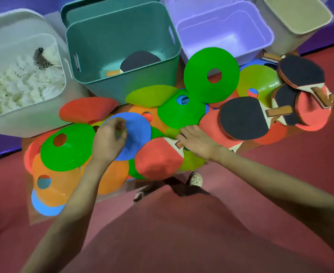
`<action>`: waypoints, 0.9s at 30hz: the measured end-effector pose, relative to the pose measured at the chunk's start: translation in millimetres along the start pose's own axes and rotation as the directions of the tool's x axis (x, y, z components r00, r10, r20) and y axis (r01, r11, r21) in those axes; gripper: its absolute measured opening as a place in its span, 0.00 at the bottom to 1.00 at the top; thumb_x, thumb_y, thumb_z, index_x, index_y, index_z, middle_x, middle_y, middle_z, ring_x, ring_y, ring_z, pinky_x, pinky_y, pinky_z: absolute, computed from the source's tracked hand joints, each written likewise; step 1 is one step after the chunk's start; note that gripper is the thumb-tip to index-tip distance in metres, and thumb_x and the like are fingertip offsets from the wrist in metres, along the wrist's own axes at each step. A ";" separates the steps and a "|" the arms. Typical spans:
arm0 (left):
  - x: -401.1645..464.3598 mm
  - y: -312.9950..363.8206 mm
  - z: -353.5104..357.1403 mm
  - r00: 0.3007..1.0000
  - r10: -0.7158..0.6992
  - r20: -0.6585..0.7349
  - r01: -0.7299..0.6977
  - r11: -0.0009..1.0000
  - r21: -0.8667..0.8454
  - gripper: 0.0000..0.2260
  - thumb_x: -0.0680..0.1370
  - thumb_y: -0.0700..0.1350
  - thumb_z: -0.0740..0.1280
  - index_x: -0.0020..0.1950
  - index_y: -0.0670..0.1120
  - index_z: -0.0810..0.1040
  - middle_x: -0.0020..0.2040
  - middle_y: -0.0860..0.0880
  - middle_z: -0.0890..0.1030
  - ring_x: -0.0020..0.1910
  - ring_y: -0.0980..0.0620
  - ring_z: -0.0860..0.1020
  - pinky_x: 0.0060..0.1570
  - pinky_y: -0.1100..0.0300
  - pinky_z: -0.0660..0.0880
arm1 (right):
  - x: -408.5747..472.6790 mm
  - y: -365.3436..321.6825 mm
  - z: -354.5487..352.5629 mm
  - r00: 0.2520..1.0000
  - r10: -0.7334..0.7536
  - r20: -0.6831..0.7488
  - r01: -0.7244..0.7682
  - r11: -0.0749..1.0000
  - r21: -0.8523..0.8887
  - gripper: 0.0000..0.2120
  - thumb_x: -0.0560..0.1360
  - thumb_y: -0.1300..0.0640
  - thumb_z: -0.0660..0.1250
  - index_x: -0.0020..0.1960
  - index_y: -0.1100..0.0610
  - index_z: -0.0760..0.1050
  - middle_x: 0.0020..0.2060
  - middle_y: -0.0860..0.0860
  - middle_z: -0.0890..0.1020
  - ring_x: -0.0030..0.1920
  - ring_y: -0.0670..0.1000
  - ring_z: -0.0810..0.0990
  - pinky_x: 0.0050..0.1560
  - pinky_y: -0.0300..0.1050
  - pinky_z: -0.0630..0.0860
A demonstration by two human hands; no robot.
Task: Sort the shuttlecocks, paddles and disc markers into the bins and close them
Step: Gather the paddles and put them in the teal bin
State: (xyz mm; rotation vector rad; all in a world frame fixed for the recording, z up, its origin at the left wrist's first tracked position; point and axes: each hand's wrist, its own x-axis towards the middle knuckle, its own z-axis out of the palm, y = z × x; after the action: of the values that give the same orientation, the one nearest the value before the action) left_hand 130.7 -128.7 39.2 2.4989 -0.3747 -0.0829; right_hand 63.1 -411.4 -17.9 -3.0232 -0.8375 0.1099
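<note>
Left hand (pixel 111 138) is down on the pile, fingers curled and pinching the near edge of the blue disc (pixel 134 134) at the middle. Right hand (pixel 196 140) lies flat with fingers straight and together, resting over the handle of the red paddle (pixel 158 157) near the centre; no grip on it that I can see.

Discs everywhere on the floor: green disc (pixel 67 148) at left over an orange disc (pixel 56 182), another green disc (pixel 211 75) tilted up against the purple bin (pixel 225 30) far right. More paddles w/ black faces heaped at right, e.g. black paddle (pixel 243 119) just beside the right hand, and a stack (pixel 302 73) farther right.

Bins along the far side: white bin (pixel 14 119) at left, full of white shuttlecocks (pixel 20 89). Teal bin (pixel 122 46) next, open, one paddle (pixel 138 62) lying in its bottom. Purple bin open, nothing showing inside. Beige bin (pixel 292 14) at far right corner, contents can't tell.

Person's foot (pixel 196 179) just near of the pile.
</note>
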 end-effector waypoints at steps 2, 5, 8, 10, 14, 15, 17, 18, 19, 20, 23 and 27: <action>-3.8 8.0 3.5 0.994 -0.065 -0.088 0.065 0.998 -0.002 0.09 0.75 0.38 0.68 0.55 0.41 0.78 0.48 0.43 0.82 0.44 0.45 0.80 0.45 0.54 0.75 | -2.0 10.4 -9.6 1.000 -0.016 0.005 0.016 1.000 0.005 0.11 0.63 0.65 0.69 0.44 0.58 0.73 0.37 0.54 0.73 0.38 0.56 0.73 0.41 0.48 0.59; -8.7 21.3 10.5 0.951 -0.181 -0.250 0.172 0.983 -0.059 0.09 0.77 0.40 0.66 0.56 0.41 0.78 0.49 0.43 0.83 0.44 0.46 0.80 0.43 0.55 0.75 | -18.1 33.7 -26.3 0.996 0.089 0.011 -0.089 0.996 0.007 0.20 0.57 0.68 0.70 0.48 0.59 0.73 0.39 0.55 0.73 0.39 0.58 0.73 0.41 0.50 0.63; -10.1 34.5 23.7 0.906 -0.251 -0.342 0.242 0.968 -0.071 0.08 0.78 0.39 0.63 0.56 0.40 0.77 0.50 0.42 0.82 0.46 0.43 0.81 0.44 0.53 0.75 | -46.1 56.1 -33.6 0.970 0.243 0.024 -0.244 0.969 0.031 0.23 0.58 0.66 0.73 0.52 0.61 0.73 0.41 0.56 0.75 0.40 0.58 0.74 0.38 0.49 0.68; -7.2 45.4 36.7 0.900 -0.269 -0.342 0.270 0.962 -0.043 0.08 0.78 0.39 0.63 0.55 0.39 0.77 0.49 0.41 0.82 0.47 0.41 0.80 0.45 0.52 0.74 | -71.4 67.8 -36.5 0.919 0.395 -0.002 -0.393 0.915 0.094 0.17 0.66 0.62 0.73 0.53 0.61 0.73 0.42 0.56 0.75 0.41 0.59 0.74 0.39 0.50 0.67; 5.8 74.6 66.2 0.925 -0.299 -0.236 0.305 0.952 -0.012 0.09 0.77 0.39 0.63 0.55 0.39 0.78 0.48 0.40 0.82 0.45 0.41 0.80 0.44 0.52 0.73 | -129.0 88.5 -46.8 0.718 0.695 -0.047 -0.618 0.666 0.418 0.13 0.77 0.56 0.64 0.58 0.62 0.69 0.47 0.59 0.75 0.47 0.63 0.75 0.41 0.50 0.64; 9.6 84.1 74.6 0.934 -0.301 -0.194 0.305 0.952 -0.008 0.08 0.77 0.39 0.64 0.55 0.40 0.78 0.48 0.41 0.82 0.44 0.42 0.80 0.43 0.52 0.73 | -143.7 92.8 -49.2 0.660 0.750 -0.041 -0.650 0.598 0.468 0.13 0.78 0.55 0.62 0.58 0.63 0.68 0.48 0.60 0.76 0.48 0.64 0.76 0.41 0.50 0.64; 18.0 107.2 94.8 0.957 -0.269 -0.105 0.270 0.963 -0.009 0.08 0.76 0.38 0.64 0.54 0.41 0.78 0.47 0.42 0.83 0.44 0.42 0.81 0.44 0.52 0.74 | -170.6 101.2 -51.0 0.538 0.843 -0.010 -0.711 0.460 0.532 0.15 0.79 0.53 0.61 0.59 0.63 0.65 0.50 0.62 0.77 0.50 0.67 0.76 0.40 0.50 0.65; 22.1 122.6 108.1 0.967 -0.252 -0.044 0.251 0.968 -0.025 0.08 0.76 0.38 0.65 0.54 0.41 0.78 0.47 0.42 0.83 0.44 0.43 0.81 0.45 0.52 0.74 | -182.2 106.4 -50.7 0.474 0.880 0.006 -0.735 0.392 0.554 0.17 0.79 0.52 0.60 0.60 0.63 0.65 0.51 0.63 0.77 0.50 0.68 0.76 0.41 0.51 0.65; 25.5 138.8 123.7 0.969 -0.247 0.031 0.248 0.967 -0.061 0.08 0.76 0.38 0.65 0.53 0.40 0.78 0.47 0.42 0.83 0.45 0.44 0.81 0.45 0.53 0.74 | -192.5 112.1 -50.7 0.414 0.910 0.021 -0.755 0.330 0.566 0.18 0.79 0.50 0.60 0.61 0.63 0.64 0.53 0.64 0.77 0.50 0.69 0.76 0.41 0.52 0.65; 28.1 157.5 141.1 0.961 -0.249 0.117 0.262 0.959 -0.110 0.07 0.75 0.37 0.65 0.53 0.40 0.79 0.48 0.43 0.83 0.45 0.44 0.81 0.46 0.55 0.73 | -202.6 118.8 -51.0 0.362 0.932 0.032 -0.775 0.281 0.566 0.19 0.79 0.49 0.60 0.62 0.62 0.64 0.54 0.64 0.77 0.51 0.70 0.75 0.42 0.52 0.65; 31.9 215.3 189.5 0.928 -0.183 0.326 0.261 0.941 -0.214 0.07 0.74 0.37 0.65 0.50 0.42 0.79 0.45 0.45 0.82 0.47 0.45 0.80 0.49 0.55 0.75 | -228.2 137.4 -50.1 0.236 0.971 0.044 -0.828 0.177 0.532 0.19 0.79 0.49 0.59 0.62 0.62 0.64 0.53 0.65 0.77 0.50 0.70 0.76 0.43 0.54 0.67; 49.6 277.1 234.2 0.925 0.251 0.284 -0.230 0.967 -0.107 0.09 0.74 0.41 0.66 0.53 0.40 0.76 0.48 0.43 0.80 0.49 0.43 0.77 0.50 0.48 0.73 | -251.7 148.7 -50.4 0.114 0.993 0.042 -0.845 0.074 0.530 0.19 0.79 0.50 0.60 0.64 0.62 0.64 0.52 0.65 0.78 0.50 0.70 0.76 0.45 0.55 0.69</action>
State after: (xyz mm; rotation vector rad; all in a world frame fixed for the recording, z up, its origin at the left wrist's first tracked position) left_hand 75.8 -489.6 9.6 2.3509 -0.7865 -0.3670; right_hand -72.3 -667.5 46.0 -2.3727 1.2015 -0.2137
